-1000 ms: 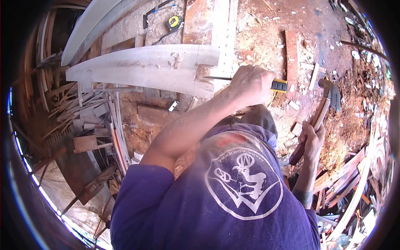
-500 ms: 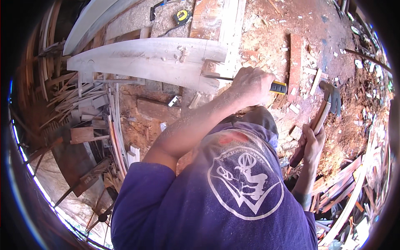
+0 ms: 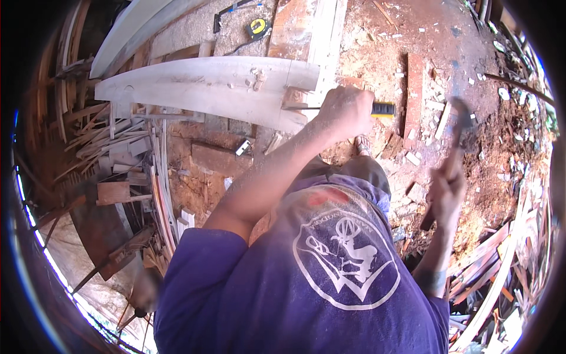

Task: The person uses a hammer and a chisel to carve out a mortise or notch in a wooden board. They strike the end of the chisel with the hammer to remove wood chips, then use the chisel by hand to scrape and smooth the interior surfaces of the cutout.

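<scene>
My left hand [image 3: 348, 110] is closed round a chisel [image 3: 384, 109], whose black-and-yellow handle end sticks out to the right of the fist. The chisel's thin dark blade runs left to a notch cut in the right end of a long, pale, tapering board [image 3: 194, 82]. Wood chips lie on that board near pencil-like lines. Off to the right, my right hand [image 3: 446, 192] grips the wooden handle of a claw hammer [image 3: 461, 115]. The hammer head is smeared by motion and stands apart from the chisel handle.
A yellow-and-black tape measure [image 3: 257, 27] and a black square [image 3: 218, 22] lie beyond the board. Another curved pale board [image 3: 132, 29] is at far left. Scrap strips pile up on the left [image 3: 106, 135] and lower right [image 3: 486, 265]. A reddish plank [image 3: 414, 88] lies among chips on the ground.
My left hand and the chisel have shifted slightly left. My right hand has moved a little up and right with the hammer, its head now higher and blurred.
</scene>
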Motion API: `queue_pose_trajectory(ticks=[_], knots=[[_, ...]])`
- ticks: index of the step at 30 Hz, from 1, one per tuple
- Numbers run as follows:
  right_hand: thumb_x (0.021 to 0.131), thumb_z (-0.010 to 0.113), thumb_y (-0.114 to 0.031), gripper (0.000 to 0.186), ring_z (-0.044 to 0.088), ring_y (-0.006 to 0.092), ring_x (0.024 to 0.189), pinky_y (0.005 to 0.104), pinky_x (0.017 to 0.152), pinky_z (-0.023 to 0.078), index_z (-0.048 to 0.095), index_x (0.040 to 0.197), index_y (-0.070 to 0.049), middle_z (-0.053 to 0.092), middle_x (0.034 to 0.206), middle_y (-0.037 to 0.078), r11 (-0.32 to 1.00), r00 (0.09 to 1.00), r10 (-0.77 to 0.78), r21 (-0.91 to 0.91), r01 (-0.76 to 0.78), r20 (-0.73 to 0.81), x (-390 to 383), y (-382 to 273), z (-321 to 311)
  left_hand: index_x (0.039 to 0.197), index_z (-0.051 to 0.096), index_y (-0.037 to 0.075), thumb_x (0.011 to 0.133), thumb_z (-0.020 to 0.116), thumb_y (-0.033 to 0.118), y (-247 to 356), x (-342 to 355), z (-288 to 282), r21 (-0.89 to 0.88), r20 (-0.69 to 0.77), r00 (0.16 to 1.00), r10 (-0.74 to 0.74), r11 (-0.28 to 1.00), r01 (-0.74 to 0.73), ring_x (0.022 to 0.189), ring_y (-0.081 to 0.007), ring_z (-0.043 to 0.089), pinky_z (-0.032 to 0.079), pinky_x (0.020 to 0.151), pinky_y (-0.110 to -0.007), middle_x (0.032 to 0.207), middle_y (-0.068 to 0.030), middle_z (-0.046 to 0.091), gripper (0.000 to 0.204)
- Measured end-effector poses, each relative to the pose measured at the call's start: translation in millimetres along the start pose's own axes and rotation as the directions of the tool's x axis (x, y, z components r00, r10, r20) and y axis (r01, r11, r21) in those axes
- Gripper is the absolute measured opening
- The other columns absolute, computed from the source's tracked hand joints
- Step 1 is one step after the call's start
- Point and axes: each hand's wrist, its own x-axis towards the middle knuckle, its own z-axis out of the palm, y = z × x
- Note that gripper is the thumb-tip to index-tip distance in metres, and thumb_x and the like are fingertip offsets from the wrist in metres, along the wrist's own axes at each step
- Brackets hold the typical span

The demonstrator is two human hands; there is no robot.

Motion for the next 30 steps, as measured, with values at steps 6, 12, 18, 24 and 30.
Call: queue_pose_trajectory(ticks=[6, 12, 18, 24, 30], knots=[[0.096, 0.057, -0.016, 0.009, 0.043, 0.0049, 0.051, 0.0256, 0.044, 0.034, 0.058, 0.089, -0.012, 0.048, 0.063, 0.000, 0.977, 0.975, -0.214, -0.014, 0.214, -0.053, -2.5, 25.7, 38.6, 0.092, 0.073, 0.007, 0.079, 0.073, 0.020, -7.2, 9.9, 2.2, -0.043, -0.135, 0.989, 0.056, 0.997, -0.063, 0.077, -0.0393, 0.072, 0.058, 0.075, -0.047, 0.076, -0.0206, 0.071, 0.019], [0.091, 0.061, -0.006, 0.007, 0.039, 0.0043, 0.043, 0.0215, 0.035, 0.033, 0.056, 0.086, -0.008, 0.048, 0.058, -0.001, 0.988, 0.999, -0.044, 0.148, 0.042, 0.014, 3.1, 11.9, 20.7, 0.090, 0.073, 0.005, 0.074, 0.073, 0.018, -4.5, -6.9, -0.7, -0.001, 0.003, 0.999, 0.047, 0.999, -0.047, 0.079, -0.0393, 0.072, 0.058, 0.078, -0.048, 0.079, -0.0216, 0.071, 0.020], [0.093, 0.056, -0.010, 0.011, 0.045, 0.0071, 0.047, 0.0269, 0.040, 0.035, 0.053, 0.082, -0.011, 0.048, 0.061, -0.001, 0.987, 0.990, 0.019, 0.154, -0.041, 0.141, -29.1, 6.0, 64.5, 0.088, 0.073, 0.006, 0.072, 0.071, 0.017, -2.7, -12.3, 2.6, 0.001, 0.045, 0.998, 0.050, 0.999, -0.050, 0.079, -0.0377, 0.072, 0.057, 0.076, -0.049, 0.079, -0.0194, 0.072, 0.019], [0.090, 0.063, -0.014, 0.010, 0.046, 0.0080, 0.044, 0.0257, 0.038, 0.042, 0.054, 0.090, -0.009, 0.051, 0.061, 0.000, 0.981, 0.971, 0.194, -0.009, -0.195, 0.136, -26.8, 51.1, 40.7, 0.088, 0.072, 0.010, 0.069, 0.071, 0.014, -14.3, -57.1, 26.9, -0.024, -0.023, 0.976, 0.218, 0.976, -0.218, 0.080, -0.0339, 0.071, 0.055, 0.074, -0.044, 0.078, -0.0114, 0.071, 0.019], [0.091, 0.065, -0.012, 0.010, 0.044, 0.0064, 0.042, 0.0233, 0.038, 0.041, 0.057, 0.093, -0.008, 0.051, 0.060, -0.003, 0.985, 0.981, 0.153, 0.096, -0.142, -0.120, -16.1, 55.9, 10.4, 0.078, 0.064, 0.014, 0.073, 0.075, 0.015, -69.9, -154.6, 20.0, 0.139, -0.035, 0.751, 0.660, 0.747, -0.650, 0.075, -0.0198, 0.063, 0.053, 0.080, -0.041, 0.072, -0.0006, 0.063, 0.011]])
